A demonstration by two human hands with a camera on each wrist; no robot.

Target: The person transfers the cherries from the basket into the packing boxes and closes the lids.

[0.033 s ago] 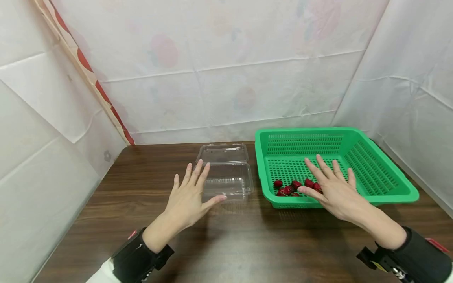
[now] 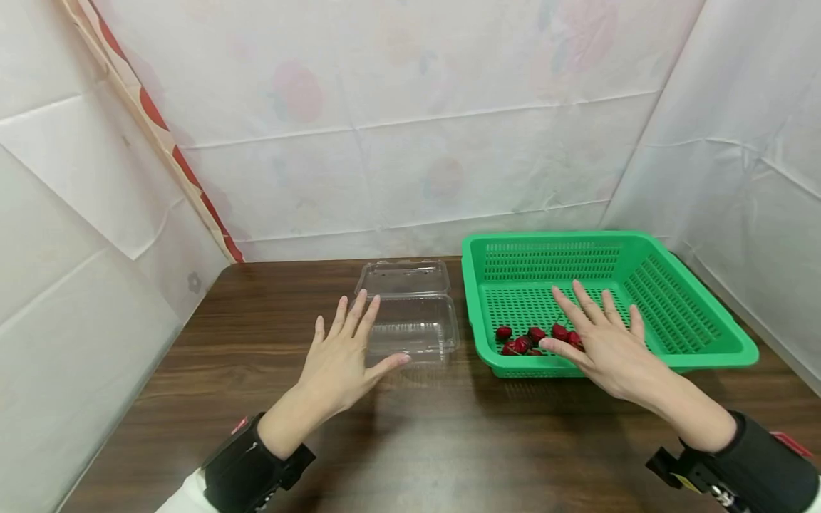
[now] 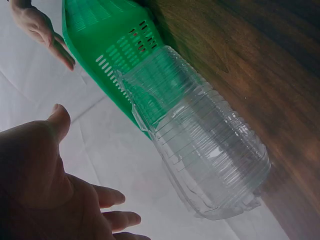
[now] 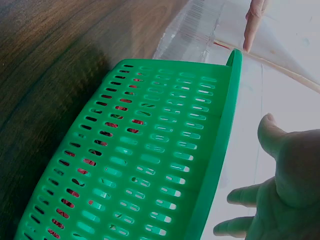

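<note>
Cherries (image 2: 522, 344) sit low in the basket, just left of the right hand (image 2: 609, 349)

The cherries gather on the near side of the green basket (image 2: 532, 366), toward its left corner. In the head view they show left of the right palm, around the thumb tip, with part of the cluster seemingly hidden by the hand. The right hand is the nearer of the 2; its fingers are spread, hold nothing, and hang over the basket above rim height.

The left hand (image 2: 336, 367) is spread too, and holds nothing. It hovers at the near left side of the clear plastic box (image 2: 417, 324), apart from it in the left wrist view. The box lies just left of the basket, its lid folded back toward the wall, so box and lid together run away from the person. The basket's long axis runs left to right.

Underneath is a dark wood-grain table (image 2: 436, 442); creased pale sheets (image 2: 385, 178) hang on 3 sides.
</note>
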